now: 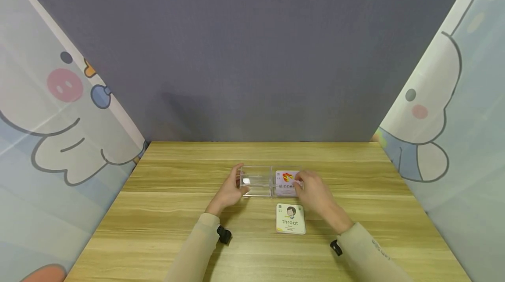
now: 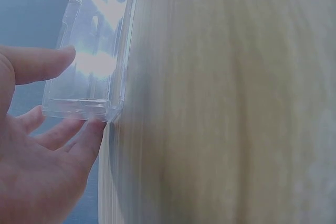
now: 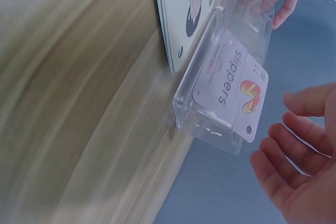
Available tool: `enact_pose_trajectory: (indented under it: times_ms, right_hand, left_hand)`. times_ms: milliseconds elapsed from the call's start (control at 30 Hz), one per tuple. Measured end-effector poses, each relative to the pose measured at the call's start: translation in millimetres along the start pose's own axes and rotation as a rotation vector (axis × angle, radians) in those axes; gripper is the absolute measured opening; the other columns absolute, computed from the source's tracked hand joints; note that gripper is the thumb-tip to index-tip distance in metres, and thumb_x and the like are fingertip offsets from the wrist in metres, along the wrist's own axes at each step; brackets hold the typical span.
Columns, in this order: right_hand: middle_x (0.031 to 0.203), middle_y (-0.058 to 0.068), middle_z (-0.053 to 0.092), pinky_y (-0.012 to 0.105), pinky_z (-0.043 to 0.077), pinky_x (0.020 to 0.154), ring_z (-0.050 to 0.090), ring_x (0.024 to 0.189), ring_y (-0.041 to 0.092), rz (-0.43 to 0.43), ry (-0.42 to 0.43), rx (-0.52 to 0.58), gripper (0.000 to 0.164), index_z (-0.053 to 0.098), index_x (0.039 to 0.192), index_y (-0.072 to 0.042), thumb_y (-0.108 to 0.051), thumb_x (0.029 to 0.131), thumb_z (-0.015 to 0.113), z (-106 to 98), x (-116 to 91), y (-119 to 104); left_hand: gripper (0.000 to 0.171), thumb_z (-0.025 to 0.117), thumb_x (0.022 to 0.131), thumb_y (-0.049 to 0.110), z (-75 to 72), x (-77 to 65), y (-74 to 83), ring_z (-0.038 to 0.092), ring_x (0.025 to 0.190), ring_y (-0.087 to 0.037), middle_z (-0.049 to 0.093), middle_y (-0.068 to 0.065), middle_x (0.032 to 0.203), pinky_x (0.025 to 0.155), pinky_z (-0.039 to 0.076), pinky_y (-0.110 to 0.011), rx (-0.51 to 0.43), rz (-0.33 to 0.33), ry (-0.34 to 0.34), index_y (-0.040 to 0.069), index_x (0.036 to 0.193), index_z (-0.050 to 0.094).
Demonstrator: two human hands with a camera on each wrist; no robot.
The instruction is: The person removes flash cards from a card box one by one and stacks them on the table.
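A clear plastic box (image 1: 256, 181) with two compartments lies on the table. My left hand (image 1: 230, 190) holds its left end; in the left wrist view the thumb (image 2: 47, 64) lies along one side and the fingertips touch the end wall. In the right compartment sits a slippers flashcard (image 3: 231, 85), tilted with one edge above the box wall. My right hand (image 3: 302, 150) is beside that end, its fingers loosely bent and apart from the card. A stack of flashcards with a throat card (image 1: 290, 219) on top lies in front of the box.
The wooden table (image 1: 177, 229) meets a dark grey panel (image 1: 252, 76) at its back edge. Cartoon-printed curtains stand along the left side (image 1: 39, 98) and the right side (image 1: 446, 111). A black wrist device (image 1: 224, 234) is on the left sleeve.
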State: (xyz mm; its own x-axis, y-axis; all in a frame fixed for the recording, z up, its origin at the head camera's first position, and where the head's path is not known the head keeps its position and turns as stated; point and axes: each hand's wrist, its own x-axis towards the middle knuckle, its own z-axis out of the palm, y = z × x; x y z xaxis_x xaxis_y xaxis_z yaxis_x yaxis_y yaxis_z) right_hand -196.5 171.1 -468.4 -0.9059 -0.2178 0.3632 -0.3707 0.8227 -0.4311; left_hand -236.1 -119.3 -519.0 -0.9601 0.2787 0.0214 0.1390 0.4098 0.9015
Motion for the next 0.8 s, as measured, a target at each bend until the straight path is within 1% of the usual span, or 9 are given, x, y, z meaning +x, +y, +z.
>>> enact_pose_trajectory:
  times_ms: [100, 233, 333, 467, 800]
  right_hand:
    - [0.096, 0.010, 0.070, 0.042, 0.058, 0.076, 0.065, 0.092, 0.029, -0.030, 0.030, -0.012, 0.015, 0.072, 0.097, -0.001, -0.008, 0.086, 0.079, 0, 3, 2]
    - [0.095, 0.010, 0.070, 0.044, 0.058, 0.079, 0.065, 0.092, 0.030, -0.073, 0.067, -0.026, 0.017, 0.072, 0.096, 0.000, -0.007, 0.084, 0.081, 1, 7, 6]
    - [0.093, 0.011, 0.070, 0.045, 0.057, 0.079, 0.064, 0.091, 0.030, -0.090, 0.088, -0.031, 0.017, 0.072, 0.095, 0.001, -0.007, 0.083, 0.082, 2, 10, 7]
    - [0.095, 0.011, 0.070, 0.042, 0.056, 0.076, 0.063, 0.091, 0.029, -0.087, 0.094, -0.032, 0.017, 0.073, 0.096, 0.001, -0.007, 0.084, 0.081, 4, 12, 9]
    - [0.101, 0.012, 0.068, 0.040, 0.054, 0.077, 0.061, 0.094, 0.028, -0.082, 0.098, -0.046, 0.017, 0.072, 0.100, 0.001, -0.007, 0.087, 0.078, 7, 16, 15]
  left_hand:
    - [0.084, 0.070, 0.095, 0.006, -0.1, -0.2, -0.5, 0.044, 0.135, -0.048, 0.041, -0.024, 0.149, 0.113, 0.038, -0.058, 0.006, 0.001, 0.002, 0.011, 0.161, 0.019]
    - [0.084, 0.070, 0.094, 0.007, 0.0, -0.5, -0.9, 0.044, 0.135, -0.048, 0.041, -0.024, 0.150, 0.113, 0.038, -0.058, 0.007, -0.002, 0.004, 0.011, 0.161, 0.020]
    - [0.084, 0.070, 0.094, 0.007, 0.2, -0.3, -0.6, 0.044, 0.135, -0.047, 0.041, -0.024, 0.150, 0.113, 0.038, -0.058, 0.007, -0.005, 0.006, 0.012, 0.161, 0.020]
    - [0.084, 0.071, 0.094, 0.006, 0.5, 0.0, -0.9, 0.045, 0.134, -0.046, 0.042, -0.024, 0.149, 0.113, 0.039, -0.057, 0.009, -0.003, 0.009, 0.012, 0.161, 0.020]
    - [0.084, 0.070, 0.094, 0.006, 1.1, 2.2, -2.1, 0.047, 0.133, -0.045, 0.044, -0.023, 0.147, 0.113, 0.039, -0.055, 0.015, -0.002, 0.015, 0.011, 0.161, 0.021]
